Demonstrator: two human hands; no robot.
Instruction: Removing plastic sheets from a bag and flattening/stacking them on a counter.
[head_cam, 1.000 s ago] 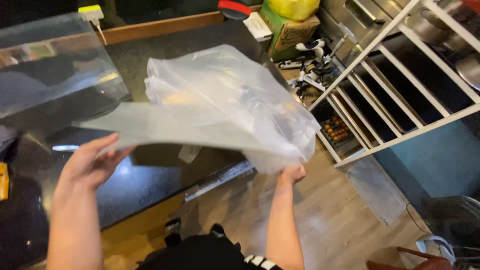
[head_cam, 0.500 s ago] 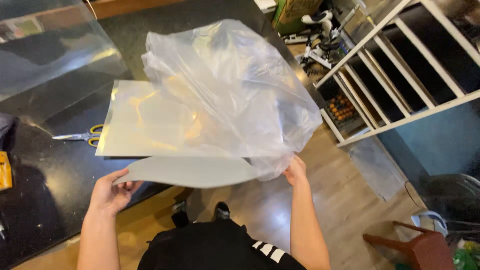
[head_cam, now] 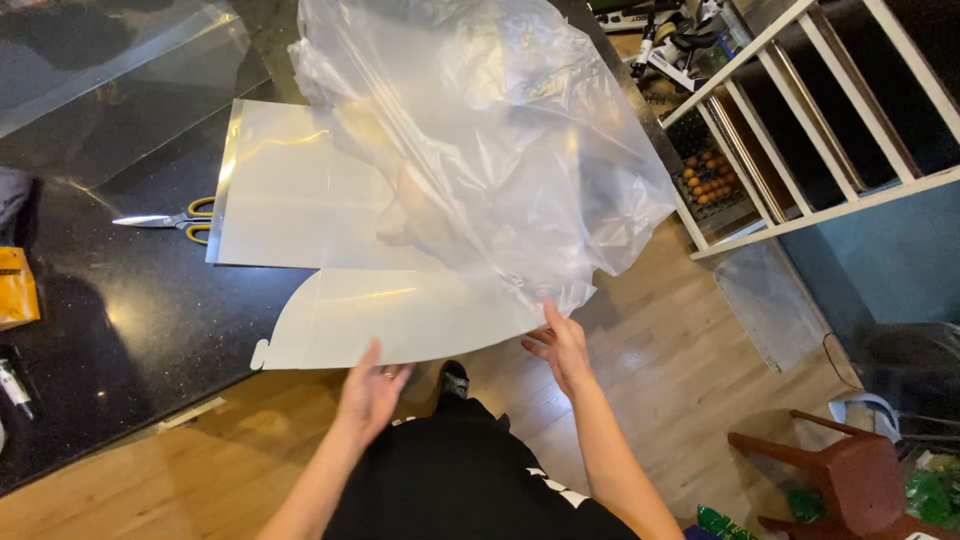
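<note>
Clear, crinkled plastic fills the middle of the view: a large transparent bag billows above the black speckled counter. The right hand pinches its lower edge between thumb and fingers. The left hand has its fingers spread open at the near curved edge of a pale translucent sheet, touching or propping it from below; whether it truly grips is unclear. The sheet hangs over the counter's near edge, with a flat rectangular part of the same material beyond it.

To handle these well, I judge it best to keep the sheet level with the left palm while the right hand holds the bag's edge taut, so the film does not cling or fold.

Scissors with yellow handles lie to the left. At the far right, a white shelf rack stands over a tray of small brown items; what they are cannot be told. The bag itself looks empty.
</note>
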